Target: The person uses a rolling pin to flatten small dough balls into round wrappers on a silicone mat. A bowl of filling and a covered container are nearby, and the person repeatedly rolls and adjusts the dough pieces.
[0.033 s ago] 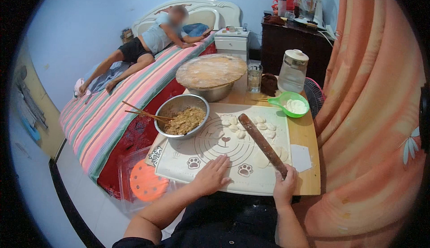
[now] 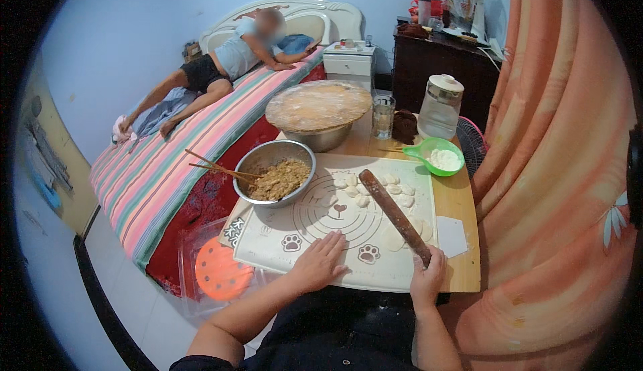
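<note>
My left hand (image 2: 323,258) lies flat, fingers stretched out, on the cream dough mat (image 2: 268,237) near its front edge. In my right hand (image 2: 427,276) is a brown wooden rolling pin (image 2: 395,215), gripped by its near end and slanting up to the far left above the mat. Under and beside the pin are round flat dough wrappers (image 2: 392,240), partly hidden by it. Several small dough pieces (image 2: 362,201) dusted with flour lie farther back. At the mat's far left stands a steel bowl (image 2: 249,157) of brown filling (image 2: 281,181), with chopsticks (image 2: 216,168) resting in it.
A floury round board (image 2: 318,106) covers another steel bowl (image 2: 320,139) behind. Also at the back are a glass (image 2: 383,118), a water pitcher (image 2: 440,106) and a green scoop (image 2: 433,154) of flour. A curtain (image 2: 536,203) hangs at right. A person (image 2: 234,56) lies on the bed.
</note>
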Demonstrator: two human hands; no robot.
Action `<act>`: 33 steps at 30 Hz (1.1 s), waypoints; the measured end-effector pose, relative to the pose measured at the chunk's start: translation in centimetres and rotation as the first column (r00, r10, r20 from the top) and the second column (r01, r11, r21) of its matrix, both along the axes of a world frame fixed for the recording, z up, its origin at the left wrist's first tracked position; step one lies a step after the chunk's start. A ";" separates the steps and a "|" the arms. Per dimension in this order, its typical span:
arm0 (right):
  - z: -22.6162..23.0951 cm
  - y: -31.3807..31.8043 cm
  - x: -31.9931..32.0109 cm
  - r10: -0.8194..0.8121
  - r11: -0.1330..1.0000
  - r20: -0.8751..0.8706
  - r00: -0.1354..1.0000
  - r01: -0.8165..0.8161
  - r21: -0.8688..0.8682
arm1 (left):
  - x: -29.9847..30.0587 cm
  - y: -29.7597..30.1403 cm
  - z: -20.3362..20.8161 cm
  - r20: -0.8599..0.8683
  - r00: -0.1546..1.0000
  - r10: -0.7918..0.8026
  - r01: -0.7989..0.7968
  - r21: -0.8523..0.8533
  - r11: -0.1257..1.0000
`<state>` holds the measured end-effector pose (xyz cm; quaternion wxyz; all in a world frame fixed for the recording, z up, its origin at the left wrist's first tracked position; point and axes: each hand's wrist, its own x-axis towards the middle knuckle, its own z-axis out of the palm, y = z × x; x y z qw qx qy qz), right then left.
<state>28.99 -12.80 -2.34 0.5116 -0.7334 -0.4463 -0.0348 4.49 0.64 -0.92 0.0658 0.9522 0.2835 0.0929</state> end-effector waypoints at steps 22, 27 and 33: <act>2.7 1.2 -1.0 0.138 0.959 0.056 0.989 -0.119 -0.258 | -1.5 -1.9 -0.9 0.176 0.981 0.076 -0.083 0.032 0.996; 4.8 3.5 -4.2 0.348 0.889 0.261 0.900 -0.228 -0.398 | -4.3 1.1 2.9 0.449 0.885 0.120 -0.197 0.128 0.972; 2.9 4.1 -6.9 0.464 0.835 0.274 0.843 -0.313 -0.452 | -7.3 4.1 1.2 0.073 0.975 0.208 -0.216 0.109 0.970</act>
